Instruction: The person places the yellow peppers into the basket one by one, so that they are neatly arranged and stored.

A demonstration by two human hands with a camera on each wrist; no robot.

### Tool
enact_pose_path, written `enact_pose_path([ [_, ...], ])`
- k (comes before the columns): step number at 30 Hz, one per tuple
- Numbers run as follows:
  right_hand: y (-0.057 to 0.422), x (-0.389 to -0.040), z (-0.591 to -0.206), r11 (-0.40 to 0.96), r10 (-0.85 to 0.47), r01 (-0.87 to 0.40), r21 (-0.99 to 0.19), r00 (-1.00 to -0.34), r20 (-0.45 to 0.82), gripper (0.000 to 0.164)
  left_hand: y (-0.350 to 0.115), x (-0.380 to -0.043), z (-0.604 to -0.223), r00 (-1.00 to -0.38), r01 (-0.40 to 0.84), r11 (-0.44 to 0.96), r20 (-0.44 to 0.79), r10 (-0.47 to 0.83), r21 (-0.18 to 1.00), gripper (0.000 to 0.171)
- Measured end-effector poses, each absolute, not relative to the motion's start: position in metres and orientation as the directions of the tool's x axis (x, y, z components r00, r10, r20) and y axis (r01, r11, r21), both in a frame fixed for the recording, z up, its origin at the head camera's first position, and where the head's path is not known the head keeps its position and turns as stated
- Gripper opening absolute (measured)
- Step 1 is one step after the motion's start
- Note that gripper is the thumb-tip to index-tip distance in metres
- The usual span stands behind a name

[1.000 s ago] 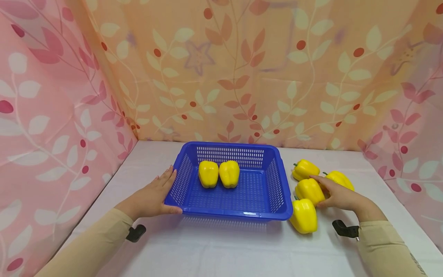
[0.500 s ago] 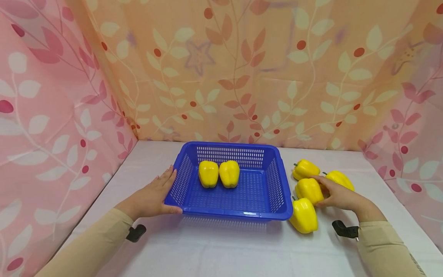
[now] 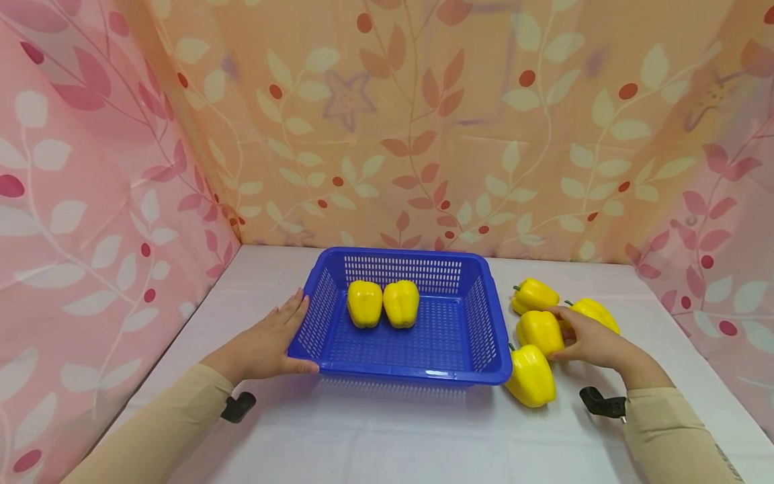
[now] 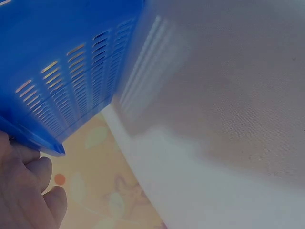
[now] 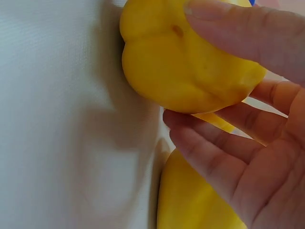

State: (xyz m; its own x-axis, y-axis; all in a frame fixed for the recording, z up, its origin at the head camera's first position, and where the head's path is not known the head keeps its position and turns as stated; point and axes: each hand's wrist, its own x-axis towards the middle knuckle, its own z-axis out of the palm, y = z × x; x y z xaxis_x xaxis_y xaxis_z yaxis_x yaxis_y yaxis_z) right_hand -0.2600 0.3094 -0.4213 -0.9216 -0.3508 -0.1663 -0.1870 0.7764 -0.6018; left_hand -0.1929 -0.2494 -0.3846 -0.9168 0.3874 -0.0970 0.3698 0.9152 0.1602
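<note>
In the head view, a blue plastic basket (image 3: 417, 371) stands on the white-covered table with two yellow bell peppers, a left one (image 3: 365, 304) and a right one (image 3: 401, 304), lying inside. My left hand (image 3: 266, 346) rests against the basket's left side, fingers extended along the rim and thumb at the front corner. The left wrist view shows fingertips (image 4: 40, 169) by the rim. To the right of the basket, my right hand (image 3: 595, 343) grips a yellow bell pepper (image 3: 539, 333) between thumb and fingers. The right wrist view shows this pepper (image 5: 162, 57) close up, its underside near the cloth.
More yellow bell peppers lie around the right hand: a front one (image 3: 532, 376) by the basket's right corner, a back one (image 3: 535, 296), and another (image 3: 595, 313) behind the hand. Patterned curtains (image 3: 423, 134) enclose the back and both sides of the table (image 3: 375, 437).
The front pepper beside the basket has tilted slightly, its stem shifting left. The pepper at my right hand has moved very little. My left hand and the basket stay put.
</note>
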Motion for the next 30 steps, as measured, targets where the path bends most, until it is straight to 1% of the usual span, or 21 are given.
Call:
enact_pose_path([
  [10,0.311,-0.26,-0.418,0.79,-0.335,-0.169,-0.59,-0.924,-0.184,0.097,-0.248,-0.194,-0.384,-0.912,0.387,0.909,-0.077,0.402,0.152,0.122],
  [15,0.312,-0.26,-0.414,0.794,-0.333,-0.181,-0.58,-0.928,-0.166,0.097,-0.247,-0.193,-0.382,-0.911,0.392,0.907,-0.069,0.406,0.157,0.123],
  [23,0.314,-0.263,-0.401,0.737,-0.375,-0.227,-0.637,-0.921,-0.106,0.089,-0.247,-0.194,-0.381,-0.91,0.394,0.905,-0.066,0.408,0.156,0.124],
  [27,0.312,-0.266,-0.39,0.72,-0.41,-0.281,-0.634,-0.91,-0.063,0.085,-0.247,-0.193,-0.382,-0.91,0.395,0.904,-0.067,0.409,0.163,0.122],
  [30,0.309,-0.268,-0.379,0.726,-0.426,-0.302,-0.618,-0.903,-0.06,0.084,-0.248,-0.192,-0.382,-0.91,0.395,0.903,-0.066,0.41,0.17,0.121],
])
